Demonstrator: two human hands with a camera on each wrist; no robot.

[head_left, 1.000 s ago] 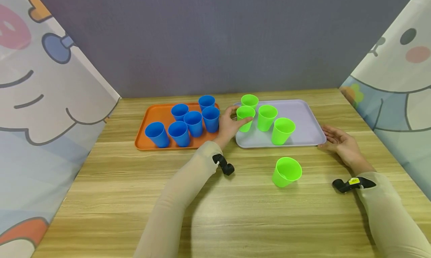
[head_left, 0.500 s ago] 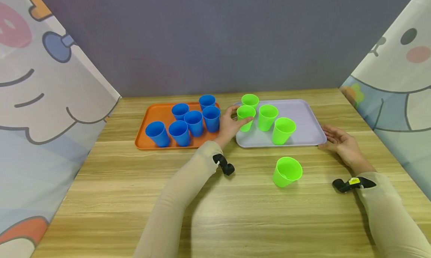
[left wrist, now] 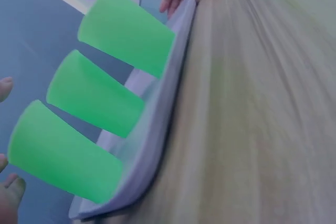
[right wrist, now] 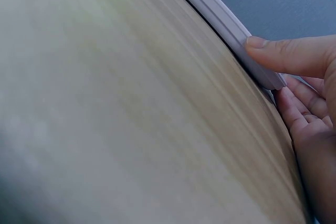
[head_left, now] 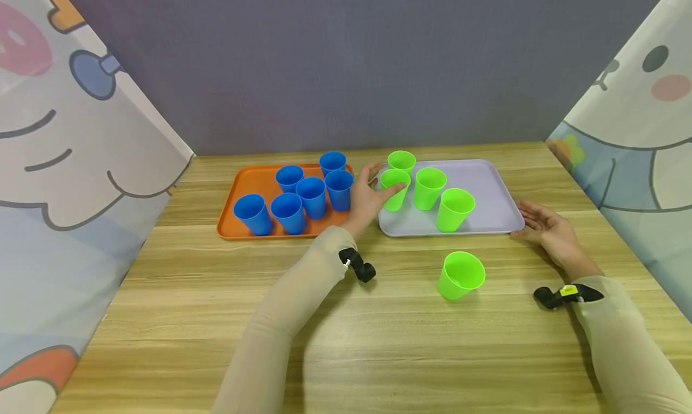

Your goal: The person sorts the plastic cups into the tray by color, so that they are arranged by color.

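Note:
My left hand (head_left: 365,205) has its fingers and thumb spread around a green cup (head_left: 394,191) at the left end of the pale lilac tray (head_left: 486,191). In the left wrist view its fingertips (left wrist: 16,184) stand slightly apart from that cup. Several green cups stand upright on this tray, among them a front one (head_left: 454,211). My right hand (head_left: 547,232) holds the tray's near right corner. The right wrist view has its thumb (right wrist: 286,55) on the tray's rim (right wrist: 226,19), with the other fingers curled at the corner.
Left of the lilac tray lies an orange tray (head_left: 229,222) with several blue cups (head_left: 289,216). Another green cup (head_left: 459,277) stands on the wooden table (head_left: 378,348), in front of the lilac tray. A grey panel (head_left: 346,71) rises behind the trays.
My left hand's fingers have spread wider and moved off the green cup, which stays where it was. The right hand and both trays have not visibly moved.

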